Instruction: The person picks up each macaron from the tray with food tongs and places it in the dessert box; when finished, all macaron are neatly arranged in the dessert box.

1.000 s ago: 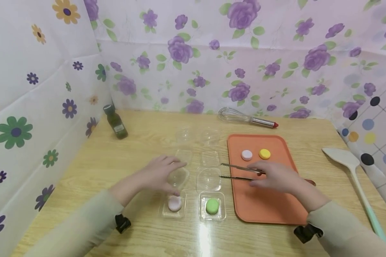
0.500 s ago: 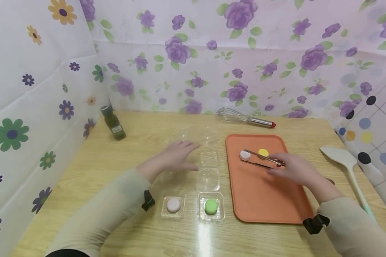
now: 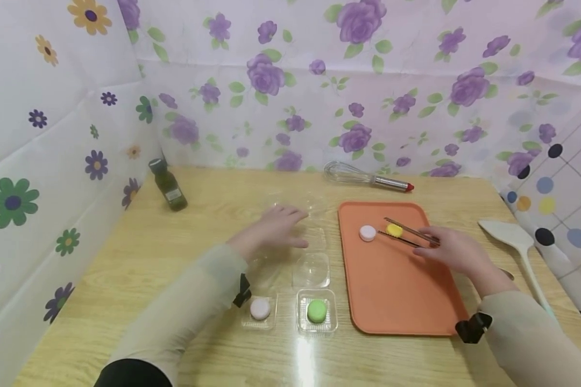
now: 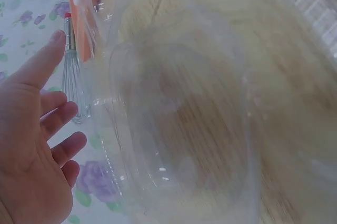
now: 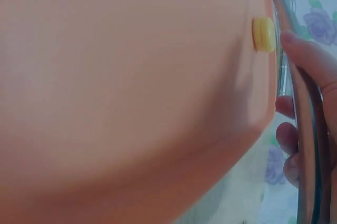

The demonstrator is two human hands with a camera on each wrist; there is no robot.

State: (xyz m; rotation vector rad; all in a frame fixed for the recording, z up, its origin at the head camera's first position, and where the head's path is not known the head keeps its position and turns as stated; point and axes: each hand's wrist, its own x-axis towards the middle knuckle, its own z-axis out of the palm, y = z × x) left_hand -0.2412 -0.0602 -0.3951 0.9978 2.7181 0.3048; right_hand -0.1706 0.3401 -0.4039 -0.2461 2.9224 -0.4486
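Observation:
My right hand [image 3: 452,249] grips a pair of metal tongs [image 3: 406,235] over the orange tray [image 3: 402,295]. The tongs' spread tips lie on either side of a yellow macaron [image 3: 394,230]; whether they touch it I cannot tell. To its left on the tray sits a pale pink macaron [image 3: 367,233]. My left hand [image 3: 276,230], fingers loosely extended and holding nothing, hovers over clear plastic boxes [image 4: 179,129]. Closer to me, one clear box holds a pale pink macaron [image 3: 260,309] and another a green macaron [image 3: 317,310]. Both boxes have their lids [image 3: 312,270] folded back.
Behind the tray lies a whisk [image 3: 368,177] with a red-tipped handle. A dark green bottle [image 3: 168,185] stands at the back left. On the right rests a long white spatula [image 3: 510,235]. Flowered cloth [image 3: 271,118] backs the wooden table [image 3: 208,215].
My right hand carried the tongs right and away from me, past the pink macaron to the yellow one. My left hand moved from the near pink macaron's box toward the farther boxes.

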